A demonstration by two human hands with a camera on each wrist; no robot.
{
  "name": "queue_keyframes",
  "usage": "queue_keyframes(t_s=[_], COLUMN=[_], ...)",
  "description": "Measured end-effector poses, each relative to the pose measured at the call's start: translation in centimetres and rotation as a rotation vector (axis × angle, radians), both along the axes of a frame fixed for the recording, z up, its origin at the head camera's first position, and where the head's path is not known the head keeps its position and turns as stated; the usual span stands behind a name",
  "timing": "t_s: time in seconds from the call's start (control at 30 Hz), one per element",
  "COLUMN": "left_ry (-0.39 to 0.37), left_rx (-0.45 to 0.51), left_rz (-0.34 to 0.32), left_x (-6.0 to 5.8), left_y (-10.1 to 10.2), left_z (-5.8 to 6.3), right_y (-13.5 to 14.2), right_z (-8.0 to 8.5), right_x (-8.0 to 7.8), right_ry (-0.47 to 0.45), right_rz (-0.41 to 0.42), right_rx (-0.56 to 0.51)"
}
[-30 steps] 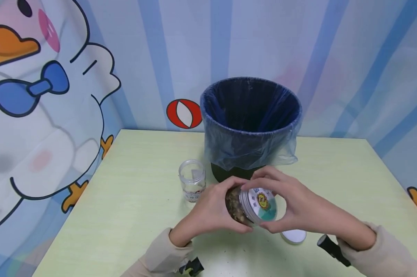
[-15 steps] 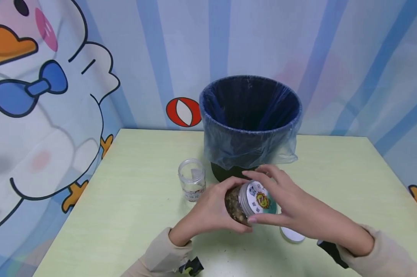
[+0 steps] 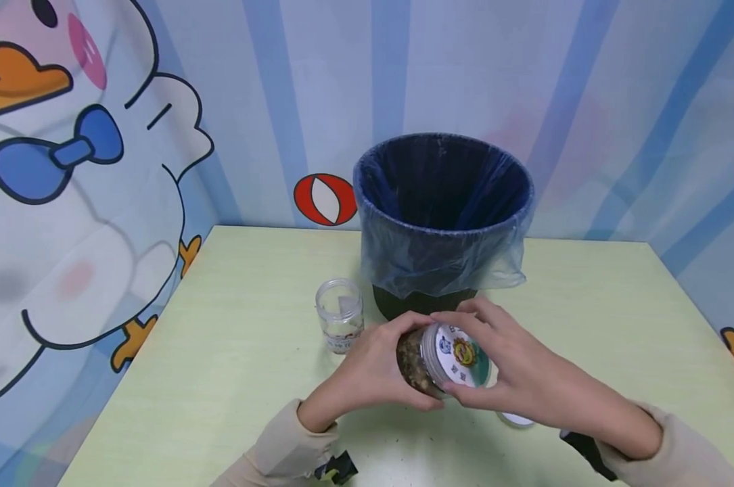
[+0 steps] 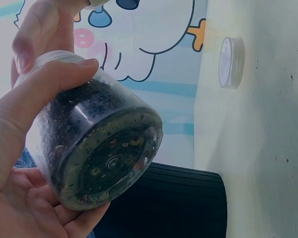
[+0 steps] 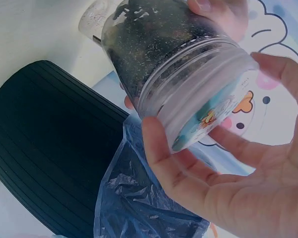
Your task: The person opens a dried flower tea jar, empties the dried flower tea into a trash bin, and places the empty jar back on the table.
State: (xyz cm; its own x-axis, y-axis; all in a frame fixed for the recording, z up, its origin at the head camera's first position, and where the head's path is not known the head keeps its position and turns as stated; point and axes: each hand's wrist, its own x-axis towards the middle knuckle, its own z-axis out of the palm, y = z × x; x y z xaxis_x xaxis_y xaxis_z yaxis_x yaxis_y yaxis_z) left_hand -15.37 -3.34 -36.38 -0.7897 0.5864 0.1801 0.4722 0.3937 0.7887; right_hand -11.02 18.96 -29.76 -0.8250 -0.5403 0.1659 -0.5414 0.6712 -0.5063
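Jar (image 3: 414, 363) aslant in 2 hands (image 3: 369, 365) (image 3: 515, 368)

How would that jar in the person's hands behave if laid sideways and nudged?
The held jar would probably roll, since its body is round. Smooth and shiny, it may feel slippery. Well filled with dark bits, it is likely heavier than the clear, open jar.

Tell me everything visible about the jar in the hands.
The jar is clear, plastic-looking and squat, holding dark, mixed bits. Its lid sits over the mouth, with a white-and-green label. It is held tilted above the table: the left hand grips its body, the right hand the lid.
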Motion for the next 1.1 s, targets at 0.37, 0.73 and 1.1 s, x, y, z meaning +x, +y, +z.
queue_keyframes(t_s=[0.37, 0.73, 1.1], left_ry=[-0.016, -0.011, 0.020], left_rx=[0.006, 0.020, 0.030], left_rz=[0.004, -0.001, -0.002], left_x=[0.0, 0.0, 0.1], left_y=[0.1, -0.2, -0.4], left_z=[-0.1, -0.5, -0.9], right_y=[0.5, 1.5, 2.9], right_z=[0.2, 0.0, -0.2], right_x=[0.1, 0.4, 0.6], right_ry=[0.043, 0.101, 0.089], right_rz=[0.031, -0.021, -0.092], right_rx=[-0.047, -0.039, -0.001])
